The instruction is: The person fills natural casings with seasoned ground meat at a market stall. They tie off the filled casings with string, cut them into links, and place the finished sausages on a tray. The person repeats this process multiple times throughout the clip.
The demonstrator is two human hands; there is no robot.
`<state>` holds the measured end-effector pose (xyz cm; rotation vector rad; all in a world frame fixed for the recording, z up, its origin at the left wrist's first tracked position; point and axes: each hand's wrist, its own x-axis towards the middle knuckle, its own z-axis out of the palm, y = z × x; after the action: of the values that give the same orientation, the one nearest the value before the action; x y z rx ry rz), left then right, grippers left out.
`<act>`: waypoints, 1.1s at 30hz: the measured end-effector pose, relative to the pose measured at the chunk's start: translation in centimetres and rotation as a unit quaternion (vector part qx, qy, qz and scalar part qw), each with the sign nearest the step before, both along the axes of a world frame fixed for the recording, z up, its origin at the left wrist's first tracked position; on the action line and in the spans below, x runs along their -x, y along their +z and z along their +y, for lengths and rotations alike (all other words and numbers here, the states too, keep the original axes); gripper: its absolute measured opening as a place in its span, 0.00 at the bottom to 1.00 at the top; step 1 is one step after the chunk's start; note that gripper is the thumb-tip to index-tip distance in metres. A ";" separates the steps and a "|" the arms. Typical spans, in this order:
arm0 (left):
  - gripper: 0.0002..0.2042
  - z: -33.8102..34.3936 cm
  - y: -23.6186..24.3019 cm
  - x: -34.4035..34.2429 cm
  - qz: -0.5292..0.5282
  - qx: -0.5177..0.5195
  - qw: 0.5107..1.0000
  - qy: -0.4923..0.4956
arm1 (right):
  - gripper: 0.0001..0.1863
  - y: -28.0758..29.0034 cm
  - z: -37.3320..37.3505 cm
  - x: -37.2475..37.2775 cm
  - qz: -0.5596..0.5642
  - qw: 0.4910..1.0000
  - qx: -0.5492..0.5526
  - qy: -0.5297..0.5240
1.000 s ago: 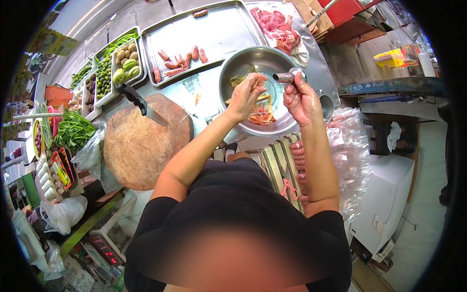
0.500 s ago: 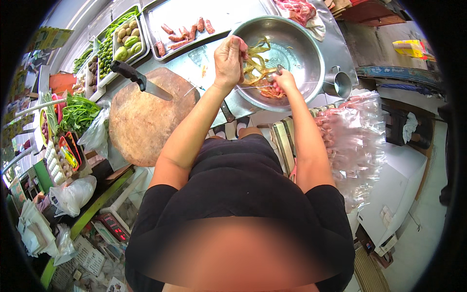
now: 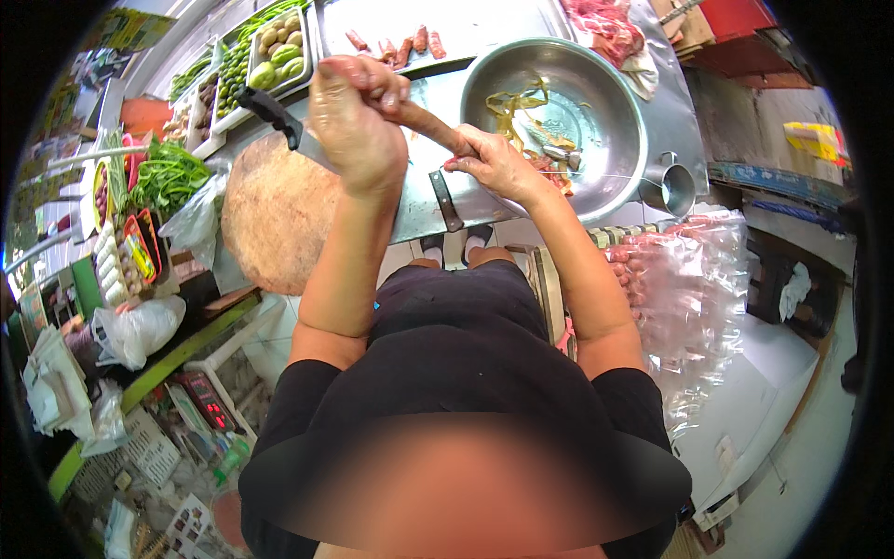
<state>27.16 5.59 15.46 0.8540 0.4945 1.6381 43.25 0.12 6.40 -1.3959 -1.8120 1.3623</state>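
My left hand, closed and raised high left of the bowl, grips one end of a long pinkish-brown sausage. My right hand is closed round its lower end at the left side of the steel bowl. Inside the bowl lie yellowish stringy strands, reddish scraps and a small metal tube; a thin white string crosses it. Left of my hands is a round chopping board with a black-handled knife, its blade partly hidden by my left hand.
A tray of sausage pieces and raw meat are at the back. Vegetable trays and leafy greens stand left. A steel mug sits right of the bowl, with plastic-bagged sausages below it.
My left hand has moved up and left; my right hand has left the metal tube in the bowl and now holds the sausage stretched between both hands.
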 end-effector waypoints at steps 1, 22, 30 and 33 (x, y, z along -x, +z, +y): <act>0.19 -0.4 0.3 1.2 0.021 0.015 0.999 0.019 | 0.17 0.1 -0.2 0.1 0.016 0.999 -0.038 0.015; 0.17 -11.1 0.7 31.4 0.061 0.193 0.970 0.134 | 0.15 -8.9 -3.5 12.9 0.000 0.979 0.104 0.177; 0.16 -4.8 -12.3 40.8 0.088 0.368 0.917 0.124 | 0.25 -18.1 2.4 14.4 -0.063 0.981 0.008 -0.182; 0.15 -1.3 -18.9 42.0 0.107 0.382 0.909 0.130 | 0.20 -20.5 4.2 14.9 0.058 0.964 0.154 -0.208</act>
<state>-14.86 4.27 -3.46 0.3751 1.3452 1.3985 28.33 4.33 -14.11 -1.6951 -1.1764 1.4959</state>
